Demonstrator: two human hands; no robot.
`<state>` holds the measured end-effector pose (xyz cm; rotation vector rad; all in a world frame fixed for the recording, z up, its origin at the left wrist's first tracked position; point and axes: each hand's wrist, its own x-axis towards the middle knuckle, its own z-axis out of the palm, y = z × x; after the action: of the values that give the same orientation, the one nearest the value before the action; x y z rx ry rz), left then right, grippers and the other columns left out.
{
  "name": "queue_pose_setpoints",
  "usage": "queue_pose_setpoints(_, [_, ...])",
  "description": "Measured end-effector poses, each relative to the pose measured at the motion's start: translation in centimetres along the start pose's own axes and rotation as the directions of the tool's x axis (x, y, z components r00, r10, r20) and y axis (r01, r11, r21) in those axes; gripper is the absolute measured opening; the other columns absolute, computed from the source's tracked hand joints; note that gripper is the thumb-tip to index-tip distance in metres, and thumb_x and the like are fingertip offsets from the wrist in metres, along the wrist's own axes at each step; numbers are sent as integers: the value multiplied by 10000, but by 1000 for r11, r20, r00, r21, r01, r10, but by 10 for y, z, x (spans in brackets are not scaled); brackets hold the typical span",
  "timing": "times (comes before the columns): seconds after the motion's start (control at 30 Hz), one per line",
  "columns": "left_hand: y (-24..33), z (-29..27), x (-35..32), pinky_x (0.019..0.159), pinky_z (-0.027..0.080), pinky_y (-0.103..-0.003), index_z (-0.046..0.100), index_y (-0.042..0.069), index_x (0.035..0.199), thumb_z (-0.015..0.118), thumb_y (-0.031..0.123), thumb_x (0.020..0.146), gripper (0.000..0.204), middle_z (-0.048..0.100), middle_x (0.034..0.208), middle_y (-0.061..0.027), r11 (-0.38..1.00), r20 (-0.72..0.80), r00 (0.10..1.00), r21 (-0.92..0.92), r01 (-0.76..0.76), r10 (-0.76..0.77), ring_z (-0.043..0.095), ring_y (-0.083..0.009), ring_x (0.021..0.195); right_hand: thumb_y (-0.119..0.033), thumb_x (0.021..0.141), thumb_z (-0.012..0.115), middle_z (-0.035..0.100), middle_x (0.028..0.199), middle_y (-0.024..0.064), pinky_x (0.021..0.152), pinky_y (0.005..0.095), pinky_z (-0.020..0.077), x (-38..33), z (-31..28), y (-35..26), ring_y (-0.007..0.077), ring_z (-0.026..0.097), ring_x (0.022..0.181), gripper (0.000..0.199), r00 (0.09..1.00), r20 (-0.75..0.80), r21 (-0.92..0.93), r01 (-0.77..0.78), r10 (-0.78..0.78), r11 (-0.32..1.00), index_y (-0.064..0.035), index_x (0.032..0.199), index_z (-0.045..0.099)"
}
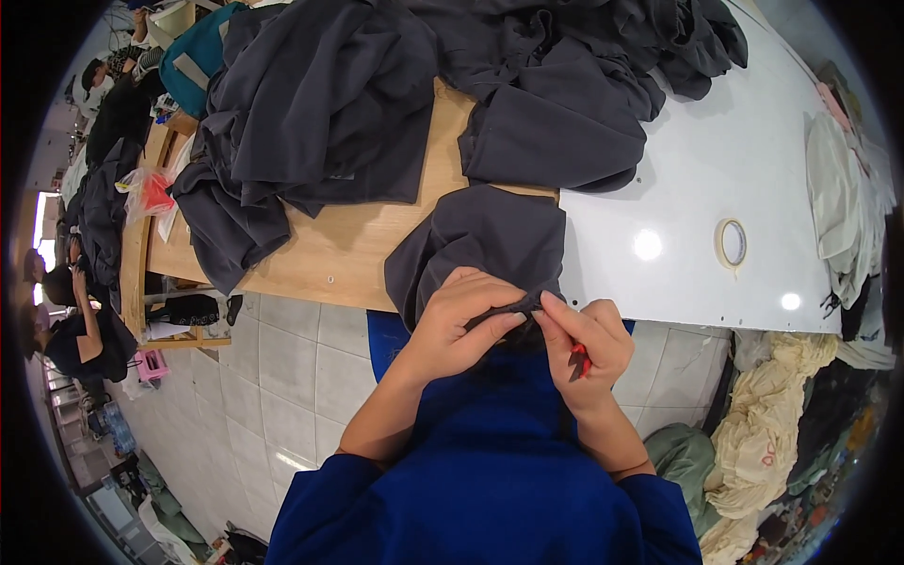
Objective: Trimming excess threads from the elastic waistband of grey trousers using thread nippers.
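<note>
A dark grey garment [499, 231] hangs over the table's near edge, its lower end gathered between my hands. My left hand [461, 315] pinches the edge of this cloth between thumb and fingers. Close beside it, my right hand [589, 344] pinches the same edge with thumb and forefinger. Small red-handled thread snips [580, 362] are tucked in the right palm, with dark blades pointing down. The exact fold between the fingertips is too small to make out.
Large heaps of dark grey garments [330, 104] cover the back of the wooden table [301, 268]. On the white tabletop [678, 245] at right lies a tape roll [731, 243]. Cream cloth bundles [767, 424] stand at lower right. Other people [85, 330] sit far left.
</note>
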<state>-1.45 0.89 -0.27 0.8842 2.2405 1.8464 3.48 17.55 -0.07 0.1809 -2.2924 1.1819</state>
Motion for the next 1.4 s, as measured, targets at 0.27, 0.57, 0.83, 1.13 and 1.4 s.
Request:
queue_pose_setpoints(0.27, [-6,6,1,813,402,-312,650,42,914,607,42,768,151,670,895,-70,992,-132,991,-117,-36,20,606,-211,833,-90,630,782,459,552,-21,563,278,274,-3,0,-10,130,381,475,220,978,-36,28,206,-205,978,-92,820,673])
queue_pose_setpoints(0.57, [-8,-3,-3,802,401,-311,637,23,895,601,29,779,122,652,841,-72,997,-165,986,-73,-31,19,602,-215,818,-441,554,808,375,501,-35,523,268,253,-1,-30,-13,150,377,452,438,794,540,365,78,-279,928,-125,837,700])
queue_pose_setpoints(0.83, [-5,-4,-7,804,410,-302,636,7,944,590,51,821,138,639,830,-75,964,-65,995,-258,57,-76,587,-197,801,-207,683,751,595,788,42,648,276,374,19,-38,13,157,507,708,420,958,286,223,-44,-22,974,-35,1028,584])
queue_pose_setpoints(1.13, [-8,-4,-10,799,429,-287,638,12,1001,580,82,850,176,653,910,-65,927,52,992,-355,123,-112,577,-179,844,-171,586,769,620,840,-7,645,267,387,27,-24,8,174,486,733,335,985,149,87,79,-91,993,-132,914,709])
queue_pose_setpoints(1.4, [-8,-4,-11,808,429,-281,639,12,1001,581,81,849,177,653,919,-65,898,50,988,-411,155,-147,576,-175,861,-172,576,778,618,811,-14,635,259,389,28,-23,6,164,478,720,328,983,146,72,99,-108,993,-129,895,716])
